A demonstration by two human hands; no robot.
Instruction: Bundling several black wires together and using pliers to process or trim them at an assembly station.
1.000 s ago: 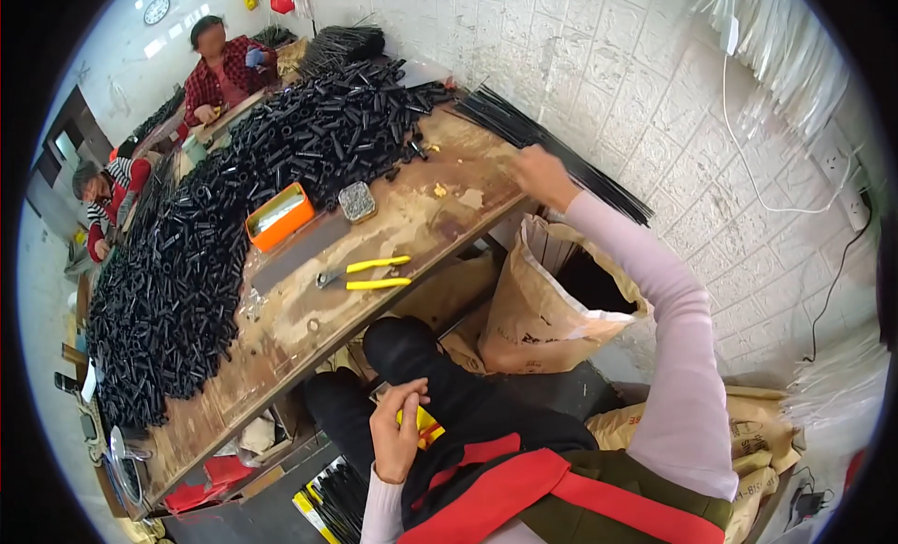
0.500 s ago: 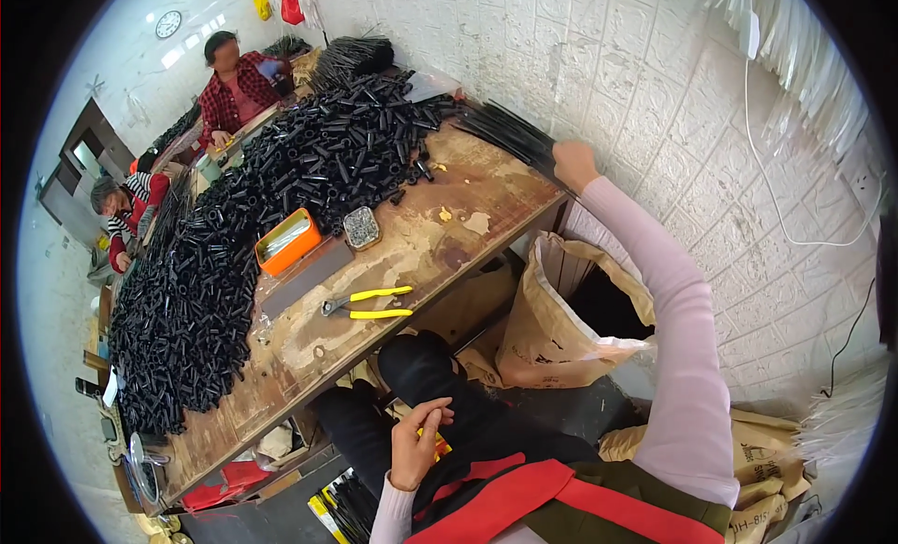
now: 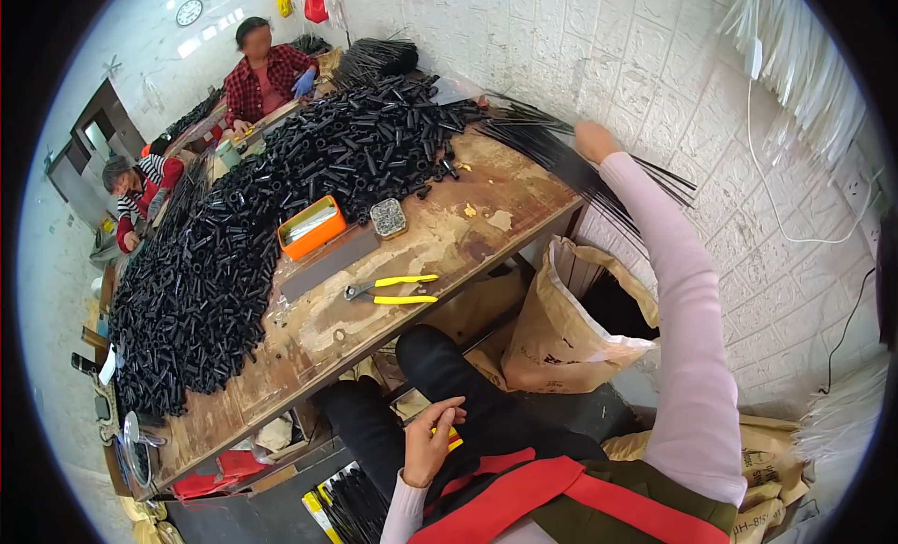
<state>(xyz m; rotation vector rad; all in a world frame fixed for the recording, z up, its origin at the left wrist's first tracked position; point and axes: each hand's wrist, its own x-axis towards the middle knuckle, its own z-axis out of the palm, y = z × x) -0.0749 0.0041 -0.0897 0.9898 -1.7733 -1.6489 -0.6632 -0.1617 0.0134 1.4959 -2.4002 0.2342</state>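
Observation:
My right hand [image 3: 596,141] reaches to the far right corner of the table, its fingers closed on thin black rods [image 3: 538,137]. Several of these rods stick out past the hand, over the table's edge. Close to my lap is my left hand [image 3: 433,441], fingers curled and pressed together; whatever it holds, if anything, is hidden. On the wooden table [image 3: 486,212] lie end-cutting pliers [image 3: 393,289] with yellow handles. Behind them stand an orange box [image 3: 311,228] and a clear tub of small metal pieces [image 3: 388,218].
A large heap of short black tubes [image 3: 318,160] covers the table's far and left parts. An open paper sack [image 3: 571,329] stands below the right edge, beside the white wall. Two people [image 3: 260,81] sit across at the far left. White strips [image 3: 800,67] hang at upper right.
The view has shifted slightly, moving the table a little right. The rods by my right hand have spread out and now extend beyond it. My left hand stays near my lap.

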